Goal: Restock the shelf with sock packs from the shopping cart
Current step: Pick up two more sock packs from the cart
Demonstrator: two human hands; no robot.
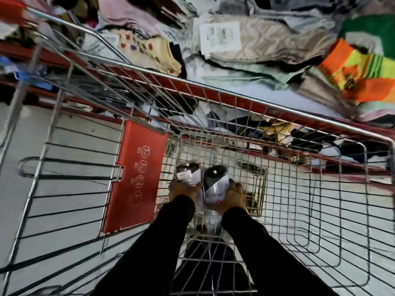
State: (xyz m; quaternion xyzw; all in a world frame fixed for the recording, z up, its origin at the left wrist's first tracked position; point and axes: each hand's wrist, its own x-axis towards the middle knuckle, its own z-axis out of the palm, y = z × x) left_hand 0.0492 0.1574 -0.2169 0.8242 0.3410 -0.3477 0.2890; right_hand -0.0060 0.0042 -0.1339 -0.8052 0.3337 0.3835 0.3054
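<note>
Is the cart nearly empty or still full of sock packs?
Nearly empty: bare wire cart floor shows, with only the two packs, one in the left hand, one in the right.

Pale tiled floor, red trim.

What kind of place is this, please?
Probably a clothing or discount store: a wire shopping cart, red-edged shelves piled with packaged socks, and each hand holding a sock pack.

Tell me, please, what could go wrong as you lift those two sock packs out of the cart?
Each hand grips a pack only by its lower end: the left hand on the smaller pack, the right hand on the glossy dark pack, so either might slip. The cart's far rim could snag them. The shelf is already heaped, so additions may slide off.
</note>
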